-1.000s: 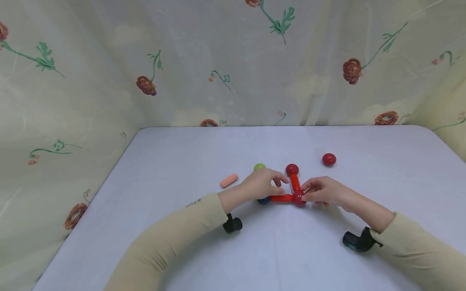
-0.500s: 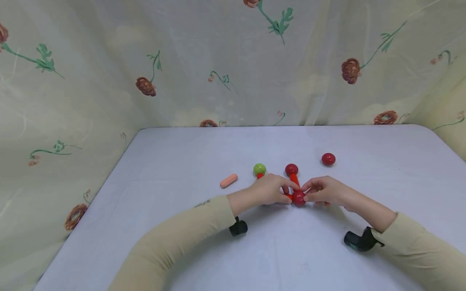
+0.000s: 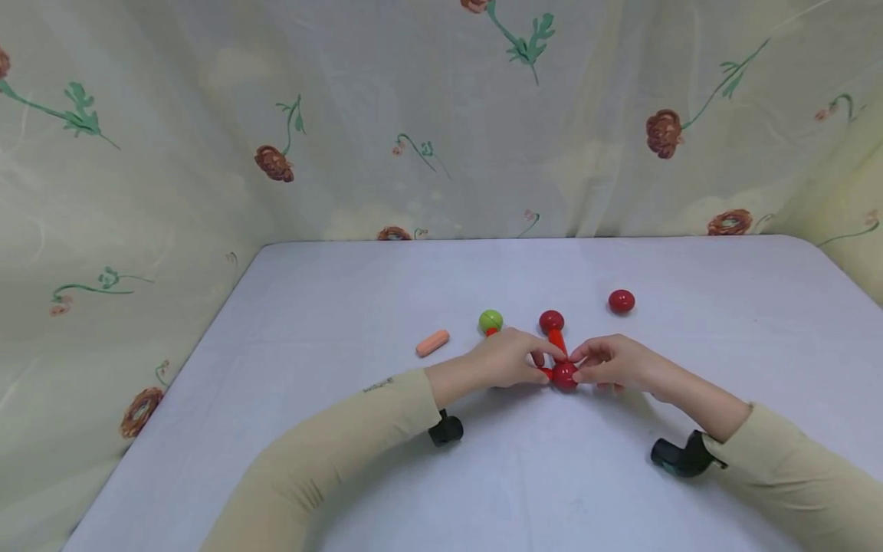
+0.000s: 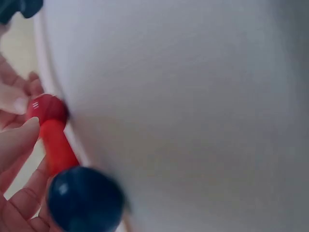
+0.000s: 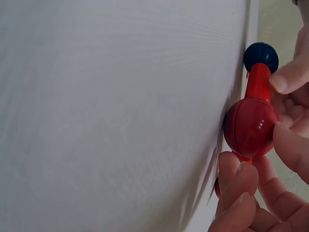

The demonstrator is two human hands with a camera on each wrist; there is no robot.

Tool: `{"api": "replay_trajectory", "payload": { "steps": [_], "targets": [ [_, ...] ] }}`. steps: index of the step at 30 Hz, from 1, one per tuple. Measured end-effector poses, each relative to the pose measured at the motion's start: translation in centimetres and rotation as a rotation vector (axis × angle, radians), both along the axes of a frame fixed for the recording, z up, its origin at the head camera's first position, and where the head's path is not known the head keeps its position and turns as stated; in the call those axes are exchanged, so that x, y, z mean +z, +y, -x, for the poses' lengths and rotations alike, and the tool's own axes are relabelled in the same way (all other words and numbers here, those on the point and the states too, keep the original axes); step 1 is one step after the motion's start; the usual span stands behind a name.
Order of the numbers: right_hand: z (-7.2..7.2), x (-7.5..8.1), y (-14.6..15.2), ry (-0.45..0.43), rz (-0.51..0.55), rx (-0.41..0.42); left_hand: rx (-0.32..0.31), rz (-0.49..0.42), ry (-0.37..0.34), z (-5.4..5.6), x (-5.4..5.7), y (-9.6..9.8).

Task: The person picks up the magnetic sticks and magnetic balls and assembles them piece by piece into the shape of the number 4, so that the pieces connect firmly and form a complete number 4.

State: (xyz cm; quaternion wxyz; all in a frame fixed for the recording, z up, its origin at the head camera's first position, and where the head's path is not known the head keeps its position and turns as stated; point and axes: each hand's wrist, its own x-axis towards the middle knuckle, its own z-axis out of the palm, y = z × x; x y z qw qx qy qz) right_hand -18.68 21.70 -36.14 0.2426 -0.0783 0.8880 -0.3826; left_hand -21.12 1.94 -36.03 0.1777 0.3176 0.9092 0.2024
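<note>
In the head view, my right hand [image 3: 614, 363] pinches the near red ball [image 3: 565, 376] from the right. From the left, my left hand [image 3: 513, 359] grips the red rod [image 5: 259, 82] close to that ball, thumb on its side in the right wrist view. This rod joins the red ball to a dark blue ball [image 4: 86, 199], which the left hand hides in the head view. A second red rod [image 3: 556, 340] runs from the near red ball back to another red ball [image 3: 552, 321]. A green ball [image 3: 490, 320] caps a further red rod [image 3: 492, 332], mostly covered by the left hand.
A loose orange-pink rod [image 3: 432, 343] lies left of the hands. Farther back on the right is a single red ball [image 3: 622, 301]. The white table [image 3: 345, 291] ends at a flower-patterned curtain [image 3: 455, 123].
My left hand has moved right and down onto the red rod beside the near red ball, covering the blue ball and uncovering the green one. The right hand has stayed on the ball.
</note>
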Motion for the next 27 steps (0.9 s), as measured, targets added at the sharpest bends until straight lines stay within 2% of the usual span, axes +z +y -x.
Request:
{"api": "replay_trajectory", "payload": {
  "steps": [3,6,9,12,17,20,27],
  "targets": [
    [0.1,0.0,-0.1,0.002,0.012,0.013,0.063,-0.011,-0.019,0.4,1.0,-1.1],
    [0.3,0.0,-0.2,0.007,0.01,0.027,0.146,-0.025,-0.035,1.2,1.8,-2.8],
    [0.4,0.0,-0.2,0.006,0.0,0.041,0.238,-0.026,-0.033,2.4,2.1,-4.8],
    [0.6,0.0,-0.2,-0.005,0.005,0.054,0.329,0.013,-0.026,3.2,2.3,-6.8],
    [1.0,-0.1,0.0,-0.033,0.014,0.079,0.453,0.116,-0.059,3.8,2.1,-9.3],
    [1.4,-0.2,0.2,-0.049,0.02,0.11,0.469,0.167,-0.073,3.8,1.7,-10.2],
    [2.3,-0.2,0.7,-0.067,0.015,0.194,0.43,0.195,-0.102,3.5,0.8,-11.2]
  ]
}}
